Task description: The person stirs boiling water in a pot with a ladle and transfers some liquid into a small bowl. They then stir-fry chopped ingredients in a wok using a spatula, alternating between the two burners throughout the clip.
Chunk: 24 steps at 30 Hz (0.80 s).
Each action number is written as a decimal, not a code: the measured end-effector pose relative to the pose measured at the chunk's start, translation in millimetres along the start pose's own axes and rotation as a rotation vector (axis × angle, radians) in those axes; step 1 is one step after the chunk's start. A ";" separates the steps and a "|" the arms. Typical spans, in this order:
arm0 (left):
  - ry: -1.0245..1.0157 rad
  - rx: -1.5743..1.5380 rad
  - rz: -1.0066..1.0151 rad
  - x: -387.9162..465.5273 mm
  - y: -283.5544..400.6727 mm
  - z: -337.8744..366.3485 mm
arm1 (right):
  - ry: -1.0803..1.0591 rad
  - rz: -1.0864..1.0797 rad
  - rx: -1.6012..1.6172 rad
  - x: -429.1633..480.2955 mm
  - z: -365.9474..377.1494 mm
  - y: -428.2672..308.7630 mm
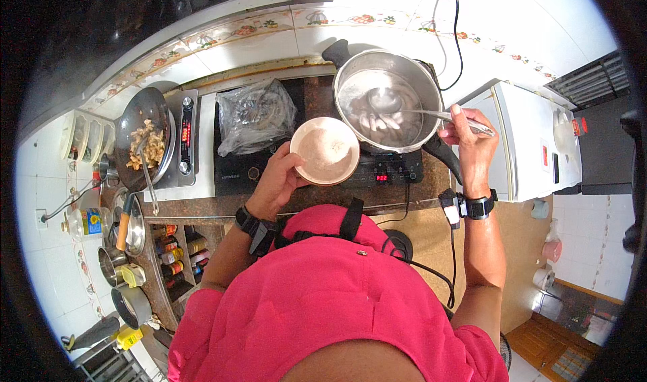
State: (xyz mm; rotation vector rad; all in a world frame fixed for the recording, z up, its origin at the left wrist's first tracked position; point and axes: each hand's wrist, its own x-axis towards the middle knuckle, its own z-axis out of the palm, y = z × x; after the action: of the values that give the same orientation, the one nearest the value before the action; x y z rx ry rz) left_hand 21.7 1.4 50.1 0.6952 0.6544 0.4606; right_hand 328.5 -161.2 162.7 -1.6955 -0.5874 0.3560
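My left hand grips a pale round bowl by its left rim, thumb over the edge. The bowl is close beside a steel pot on an induction cooker with a lit red display. In my right hand is the handle of a metal ladle, whose head sits inside the pot. Cloudy liquid and several pale pieces show in the pot. One black pot handle points toward my right forearm.
Crumpled clear plastic lies on the black cooktop to the left. Farther left, a wok holds browned food and a metal utensil. A white refrigerator stands at right. A black power cord hangs behind the pot.
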 end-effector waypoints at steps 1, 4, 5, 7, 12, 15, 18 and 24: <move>0.006 0.007 -0.005 0.1 0.0 0.2 | -0.005 0.000 0.008 0.6 0.3 0.0; 0.001 0.009 -0.002 0.5 0.2 0.3 | -0.009 -0.002 0.020 1.6 0.8 0.7; -0.001 0.007 0.000 0.6 0.2 0.2 | -0.008 0.000 0.021 2.1 0.9 0.9; -0.001 0.010 0.004 0.5 -0.2 0.1 | 0.000 0.000 0.023 3.4 1.5 1.5; -0.030 -0.015 0.011 2.5 -1.2 -1.0 | 0.017 0.011 0.048 7.5 3.8 2.0; -0.011 0.009 0.007 2.7 -1.3 -2.3 | 0.017 0.010 0.035 9.5 4.5 1.3; -0.021 0.005 0.007 2.9 -1.7 -2.5 | 0.031 0.018 0.032 12.6 5.4 0.6; -0.017 0.010 -0.001 1.4 -0.6 -1.2 | 0.033 0.002 0.089 24.7 8.4 1.9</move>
State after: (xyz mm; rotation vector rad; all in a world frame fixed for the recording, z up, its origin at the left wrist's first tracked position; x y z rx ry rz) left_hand 21.9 2.3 48.4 0.7072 0.6418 0.4503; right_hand 344.7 -140.7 161.1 -1.6136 -0.5385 0.3500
